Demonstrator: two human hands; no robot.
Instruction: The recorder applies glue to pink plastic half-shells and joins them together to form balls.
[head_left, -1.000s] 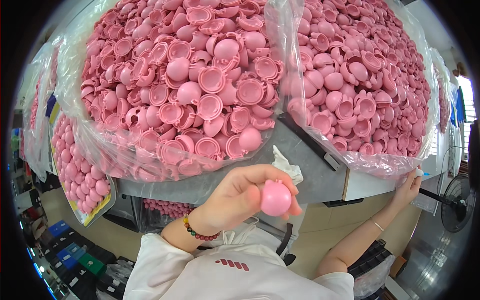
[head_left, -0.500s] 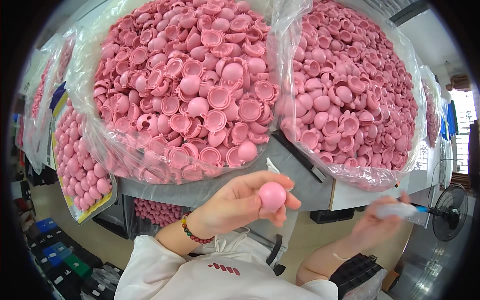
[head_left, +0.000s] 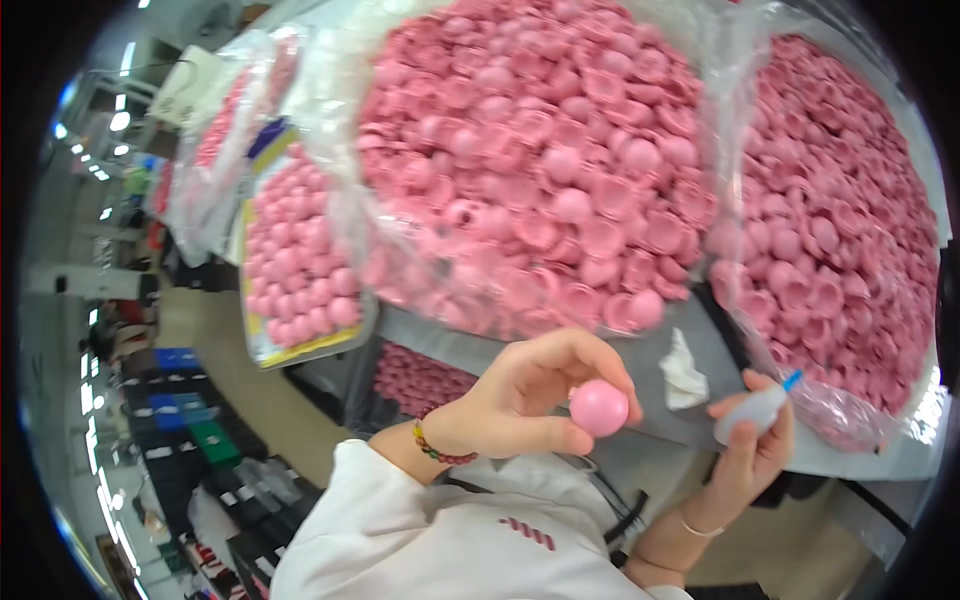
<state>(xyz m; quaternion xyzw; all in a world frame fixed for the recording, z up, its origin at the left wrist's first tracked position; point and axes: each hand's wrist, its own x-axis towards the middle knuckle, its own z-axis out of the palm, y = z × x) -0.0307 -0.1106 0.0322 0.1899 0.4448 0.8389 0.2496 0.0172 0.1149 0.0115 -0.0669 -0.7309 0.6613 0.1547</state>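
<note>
Between the thumb and fingers of my left hand sits a smooth pink plastic ball, held in front of my chest. My right hand is wrapped round a small whitish squeeze bottle, its thin blue tip pointing up and to the right, away from the ball. The bottle and the ball are apart. A crumpled white tissue lies on the grey table just beyond the gap between my hands.
Clear plastic bags heaped with pink half-shells stand ahead, one large heap in the middle and another at right. At left is a tray of assembled pink balls. More pink pieces sit in a bin below the table.
The view has swung left, so the heaps appear further right. My right hand has brought the squeeze bottle closer to my left hand. The ball stays in my left hand, its fingers now more curled.
</note>
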